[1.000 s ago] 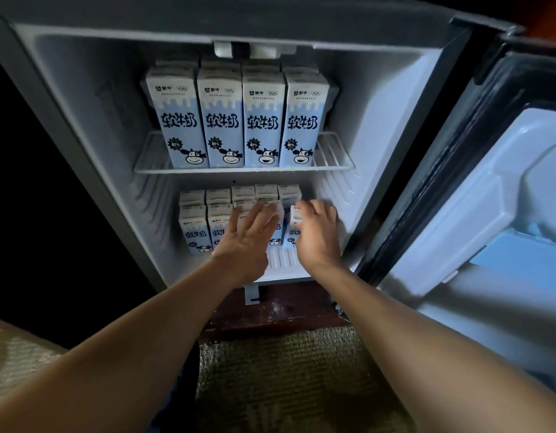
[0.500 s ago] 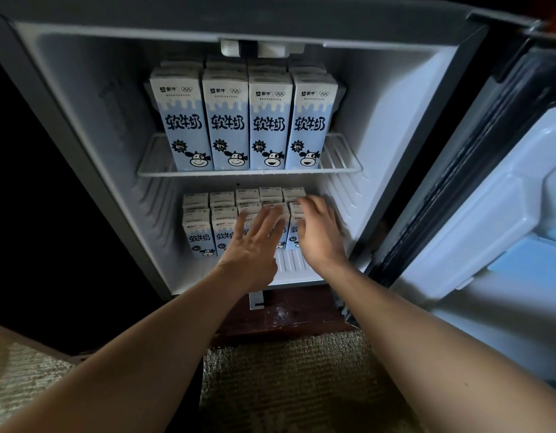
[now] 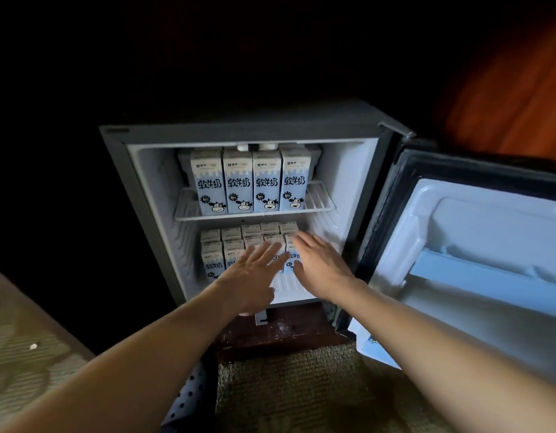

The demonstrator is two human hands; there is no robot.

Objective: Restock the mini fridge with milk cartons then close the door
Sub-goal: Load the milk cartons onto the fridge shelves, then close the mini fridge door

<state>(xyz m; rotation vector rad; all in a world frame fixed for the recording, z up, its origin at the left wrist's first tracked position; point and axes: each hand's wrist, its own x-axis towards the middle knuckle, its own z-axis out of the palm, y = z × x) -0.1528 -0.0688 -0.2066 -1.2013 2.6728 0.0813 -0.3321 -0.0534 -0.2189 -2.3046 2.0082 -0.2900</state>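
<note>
Upper compartment: four upper cartons (image 3: 237,182) stand upright in the front row on one wire shelf (image 3: 321,199), side by side and touching. Edges of more show behind them.

Lower compartment: the lower cartons (image 3: 212,260) stand in rows several deep. Five tops show across the far row. The hands hide part of the near row, so a full count cannot be given.

Two hands: the left hand (image 3: 254,273) and the right hand (image 3: 322,270) lie flat in front of the lower cartons, fingers straight and spread, gripping nothing. Contact with the cartons cannot be told.

The mini fridge (image 3: 239,133) sits on a dark wooden base (image 3: 279,334). Its door (image 3: 451,232) stands wide open to the right and carries one pale blue door shelf (image 3: 476,276). Nearest lie a patterned carpet (image 3: 286,389) and, left of it, a polka-dot cloth (image 3: 189,398).
</note>
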